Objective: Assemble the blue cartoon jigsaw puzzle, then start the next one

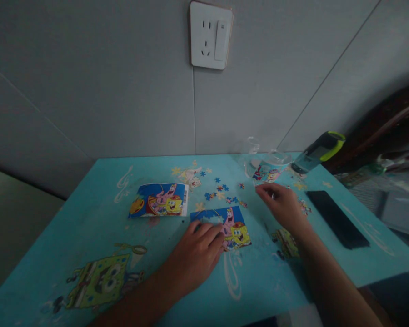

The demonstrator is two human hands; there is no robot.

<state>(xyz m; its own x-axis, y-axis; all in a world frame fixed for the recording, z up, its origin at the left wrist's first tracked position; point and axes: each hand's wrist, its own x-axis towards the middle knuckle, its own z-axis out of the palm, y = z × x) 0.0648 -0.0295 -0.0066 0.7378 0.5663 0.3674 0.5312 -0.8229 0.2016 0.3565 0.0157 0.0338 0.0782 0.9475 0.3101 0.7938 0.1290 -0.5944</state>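
My left hand (195,254) lies flat on the lower left part of a partly built cartoon jigsaw puzzle (233,227) on the blue table (88,218). My right hand (282,202) hovers to the right of several loose puzzle pieces (221,193), fingers curled with the tips pinched; whether a piece is between them I cannot tell. A printed reference card (159,200) showing the same cartoon picture lies left of the puzzle.
A clear plastic container (269,167) lies at the table's back, with a green-capped bottle (318,152) on its side beside it. A black phone (337,219) rests on the right. More pieces (286,240) sit by my right forearm. A wall socket (210,35) is above.
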